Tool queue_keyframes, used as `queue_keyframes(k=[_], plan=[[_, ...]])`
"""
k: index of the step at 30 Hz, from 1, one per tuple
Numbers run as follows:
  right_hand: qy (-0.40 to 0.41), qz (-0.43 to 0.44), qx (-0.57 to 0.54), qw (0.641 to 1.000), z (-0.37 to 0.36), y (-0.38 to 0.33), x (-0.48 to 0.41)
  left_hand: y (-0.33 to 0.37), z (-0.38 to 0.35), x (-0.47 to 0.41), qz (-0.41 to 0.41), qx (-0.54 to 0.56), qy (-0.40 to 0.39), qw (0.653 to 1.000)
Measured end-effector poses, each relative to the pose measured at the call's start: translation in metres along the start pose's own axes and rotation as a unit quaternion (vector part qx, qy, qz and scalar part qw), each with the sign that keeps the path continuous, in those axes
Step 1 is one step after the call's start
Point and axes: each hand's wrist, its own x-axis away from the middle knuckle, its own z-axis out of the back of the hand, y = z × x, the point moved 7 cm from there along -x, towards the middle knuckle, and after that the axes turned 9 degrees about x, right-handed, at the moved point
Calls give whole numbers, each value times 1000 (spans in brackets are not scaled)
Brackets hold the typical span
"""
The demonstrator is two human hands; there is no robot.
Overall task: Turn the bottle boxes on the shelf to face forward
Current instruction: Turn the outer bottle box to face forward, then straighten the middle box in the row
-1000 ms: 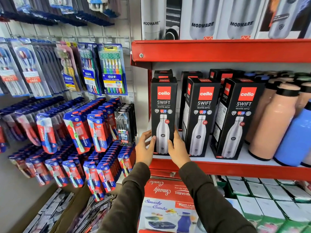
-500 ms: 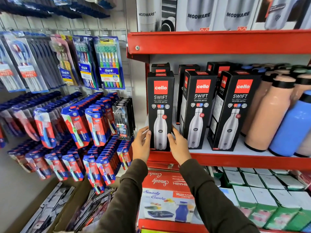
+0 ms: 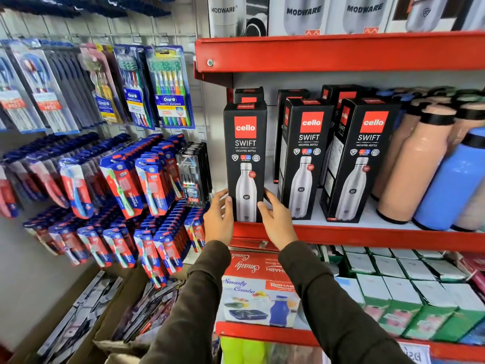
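Three black Cello Swift bottle boxes stand in the front row on the red shelf (image 3: 367,236). The left box (image 3: 245,143) faces squarely forward. My left hand (image 3: 217,219) presses its lower left edge and my right hand (image 3: 275,219) its lower right edge, so both hold it near the base. The middle box (image 3: 305,143) and the right box (image 3: 364,143) stand slightly angled, their left sides showing. More black boxes stand behind them, mostly hidden.
Peach bottles (image 3: 417,164) and a blue bottle (image 3: 454,179) crowd the shelf's right end. Toothbrush packs (image 3: 168,85) hang on a pegboard to the left. Modware boxes (image 3: 304,14) sit on the shelf above. Combo boxes (image 3: 257,290) and green cartons (image 3: 393,298) fill the shelf below.
Both hands have stayed on the left box's lower edges; the box now sits square at the shelf front. The view has drifted slightly upward.
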Motion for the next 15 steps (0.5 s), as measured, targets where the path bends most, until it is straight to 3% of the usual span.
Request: queue_keyframes(k=[2, 6, 8, 11, 15], plan=[[32, -10, -12, 999, 9, 5, 5, 3, -1, 7, -8, 5, 48, 999], [194, 31, -20, 980, 52, 6, 22, 31, -8, 31, -88, -45, 164, 981], [238, 10, -10, 971, 72, 15, 22, 50, -31, 42, -157, -61, 139, 976], [226, -27, 7, 974, 85, 27, 17, 68, -74, 54, -222, -39, 31, 974], [150, -65, -5, 987, 88, 45, 2, 67, -123, 54, -183, -30, -71, 980]])
